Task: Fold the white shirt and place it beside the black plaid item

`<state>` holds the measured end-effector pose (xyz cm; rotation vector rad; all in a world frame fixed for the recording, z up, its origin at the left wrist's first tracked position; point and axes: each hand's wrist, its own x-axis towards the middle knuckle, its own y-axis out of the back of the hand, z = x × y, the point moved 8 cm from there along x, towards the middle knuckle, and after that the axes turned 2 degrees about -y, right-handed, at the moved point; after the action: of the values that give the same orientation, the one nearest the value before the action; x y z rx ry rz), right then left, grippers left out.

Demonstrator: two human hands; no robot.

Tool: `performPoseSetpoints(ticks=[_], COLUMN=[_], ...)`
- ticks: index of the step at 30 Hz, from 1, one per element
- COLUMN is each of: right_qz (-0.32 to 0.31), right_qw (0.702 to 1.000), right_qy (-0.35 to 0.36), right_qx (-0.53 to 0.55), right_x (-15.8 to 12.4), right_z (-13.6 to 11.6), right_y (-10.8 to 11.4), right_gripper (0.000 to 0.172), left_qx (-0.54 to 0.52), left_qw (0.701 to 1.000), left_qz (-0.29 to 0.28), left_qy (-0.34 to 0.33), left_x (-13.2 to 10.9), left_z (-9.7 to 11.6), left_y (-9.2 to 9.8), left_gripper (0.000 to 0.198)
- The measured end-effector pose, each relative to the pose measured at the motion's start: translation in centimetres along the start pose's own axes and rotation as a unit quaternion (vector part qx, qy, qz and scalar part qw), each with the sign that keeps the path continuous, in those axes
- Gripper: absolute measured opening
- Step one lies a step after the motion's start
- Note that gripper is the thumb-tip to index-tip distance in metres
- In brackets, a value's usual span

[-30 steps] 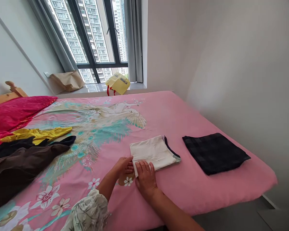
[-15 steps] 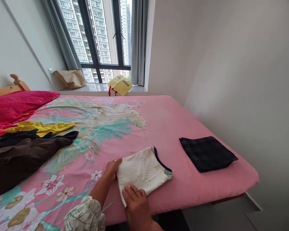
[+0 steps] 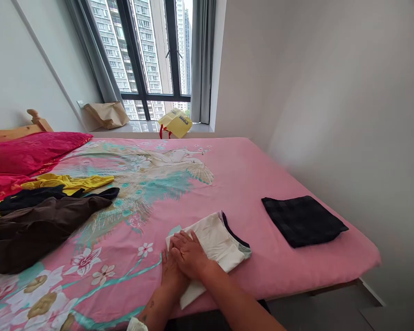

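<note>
On your left, a brown garment [image 3: 41, 225] lies loosely spread on the pink bed [image 3: 234, 174]. Your left hand [image 3: 171, 269] is at the left edge of the cream garment [image 3: 215, 236], its fingers partly covered, so you cannot tell whether it grips. Your right hand [image 3: 189, 252] crosses over it, flat and open, fingers extended. The cream garment, near the bed's front edge, is folded and lightly wrinkled, with dark trim [image 3: 235, 234] curving along its right side and a pale green corner. Farther right lies a folded black cloth [image 3: 303, 220].
</note>
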<state>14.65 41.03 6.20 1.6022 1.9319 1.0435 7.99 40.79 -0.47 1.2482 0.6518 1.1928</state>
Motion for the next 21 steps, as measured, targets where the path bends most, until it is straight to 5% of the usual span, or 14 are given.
performPoseSetpoints(ticks=[2,5,7,10,12,15,18,21], right_qz=[-0.045,-0.045,-0.049,0.004,0.046,0.006,-0.026,-0.013], right_qw=[0.993,0.964,0.941,0.937,0.963,0.982,0.981,0.959], right_qy=[-0.05,-0.189,-0.264,-0.279,-0.165,0.024,-0.039,-0.174], right_qx=[-0.092,-0.184,-0.205,-0.21,-0.21,-0.188,-0.188,-0.222], right_x=[0.4,0.1,-0.6,-1.5,-2.1,-4.4,-6.8,-8.7], right_z=[5.2,13.3,16.1,14.3,9.8,4.6,7.6,13.3], right_y=[0.0,3.6,6.0,7.9,6.8,2.6,1.4,4.0], right_gripper=[0.051,0.056,0.057,0.059,0.06,0.06,0.06,0.058], left_qx=[0.023,0.053,0.058,0.06,0.062,0.068,0.059,0.022], left_qw=[0.999,0.994,0.993,0.993,0.993,0.993,0.994,0.996], left_qz=[-0.032,-0.081,-0.093,-0.091,-0.087,-0.084,-0.08,-0.072], left_qy=[0.027,0.041,0.046,0.048,0.045,0.043,0.042,0.043], left_x=[-0.3,-0.3,-0.2,-0.1,-0.1,-0.1,-0.1,0.0], left_z=[0.0,0.1,0.1,0.2,0.2,0.2,0.3,0.5], left_y=[-0.6,-0.4,-0.1,-0.1,-0.2,-0.2,-0.2,0.1], left_gripper=[0.073,0.085,0.086,0.087,0.086,0.079,0.084,0.087])
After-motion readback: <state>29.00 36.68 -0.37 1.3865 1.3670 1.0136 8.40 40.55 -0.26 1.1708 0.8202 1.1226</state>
